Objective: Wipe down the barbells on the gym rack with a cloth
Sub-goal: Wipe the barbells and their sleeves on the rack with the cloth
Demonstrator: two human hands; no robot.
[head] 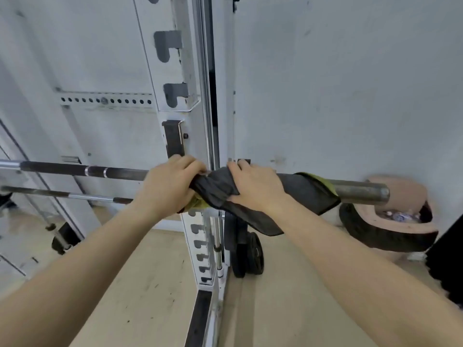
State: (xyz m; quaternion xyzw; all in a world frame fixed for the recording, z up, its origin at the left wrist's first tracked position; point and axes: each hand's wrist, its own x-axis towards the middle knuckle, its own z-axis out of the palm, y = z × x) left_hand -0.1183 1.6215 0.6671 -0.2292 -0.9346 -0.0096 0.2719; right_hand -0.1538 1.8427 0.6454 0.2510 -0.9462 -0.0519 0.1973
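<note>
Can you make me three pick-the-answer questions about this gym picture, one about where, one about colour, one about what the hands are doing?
1. Where is the cloth?
A. on the floor
B. wrapped on the upper barbell
C. hanging on a rack hook

2. What colour is most of the cloth?
A. dark grey
B. red
C. white

3. What are the hands doing?
A. both gripping the cloth
B. both open in the air
C. lifting a weight plate

Answers: 1 B, it drapes over the bar beside the rack upright. 2 A, only its edge looks yellow-green. 3 A, left hand and right hand clutch it.
</note>
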